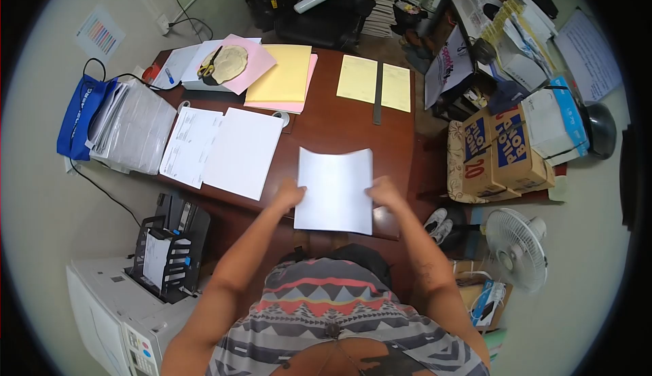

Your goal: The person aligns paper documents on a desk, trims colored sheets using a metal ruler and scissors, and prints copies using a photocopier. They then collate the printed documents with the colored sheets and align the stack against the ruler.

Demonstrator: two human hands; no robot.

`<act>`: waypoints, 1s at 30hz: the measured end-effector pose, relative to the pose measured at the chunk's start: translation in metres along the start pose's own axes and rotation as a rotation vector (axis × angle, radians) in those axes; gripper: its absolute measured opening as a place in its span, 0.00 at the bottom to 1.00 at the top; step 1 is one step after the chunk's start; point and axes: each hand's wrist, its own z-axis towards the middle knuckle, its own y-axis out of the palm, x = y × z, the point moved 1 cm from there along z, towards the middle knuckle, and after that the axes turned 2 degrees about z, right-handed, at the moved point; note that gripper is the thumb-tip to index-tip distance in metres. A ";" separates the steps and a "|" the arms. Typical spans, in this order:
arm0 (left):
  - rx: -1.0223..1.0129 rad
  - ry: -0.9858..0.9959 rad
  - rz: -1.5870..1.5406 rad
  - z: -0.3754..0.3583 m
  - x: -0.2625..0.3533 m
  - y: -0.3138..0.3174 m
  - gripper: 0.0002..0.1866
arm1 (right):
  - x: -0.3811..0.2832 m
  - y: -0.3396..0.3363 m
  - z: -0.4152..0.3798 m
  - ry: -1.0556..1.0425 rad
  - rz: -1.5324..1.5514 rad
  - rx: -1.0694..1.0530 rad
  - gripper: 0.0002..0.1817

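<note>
White paper (333,191), a sheet or thin stack, is held by its two side edges at the near side of the brown desk (326,126). My left hand (290,194) grips its left edge, and my right hand (384,193) grips the right one. The top edge bows slightly. To the left lie a blank white sheet (243,152) and some printed forms (191,145). Farther back, a dark ruler (378,92) rests on yellow paper (358,77). Yellow and pink sheets (282,74) lie at the back left, near yellow-handled scissors (206,70).
A plastic-wrapped paper stack (139,125) and a blue bag (81,118) stand on the left. Below them is a printer (122,308) beside a black file rack (166,257). Cardboard boxes (499,152) and a white fan (516,248) are on the right. A black chair (319,20) stands behind the desk.
</note>
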 end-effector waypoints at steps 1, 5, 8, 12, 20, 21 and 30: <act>0.065 0.111 0.173 0.000 0.008 0.013 0.17 | -0.002 0.012 0.003 -0.087 -0.419 0.027 0.12; -0.078 0.186 -0.100 -0.040 0.080 0.017 0.16 | -0.038 0.042 -0.016 -0.206 -0.271 0.136 0.10; -0.126 0.046 -0.655 -0.021 0.045 -0.022 0.10 | -0.028 0.005 -0.018 -0.070 0.291 0.137 0.09; -0.175 0.280 -0.789 -0.019 0.006 -0.074 0.12 | 0.007 -0.038 -0.022 -0.321 0.611 0.120 0.08; 0.039 0.346 -0.824 -0.025 -0.015 -0.024 0.18 | 0.042 0.010 -0.034 -0.457 0.665 0.216 0.13; 0.039 0.345 -0.824 -0.025 -0.014 -0.018 0.18 | 0.043 0.015 -0.032 -0.456 0.732 0.279 0.14; 0.096 0.359 -0.789 -0.038 -0.004 -0.015 0.14 | 0.018 0.009 -0.048 -0.510 0.602 0.326 0.12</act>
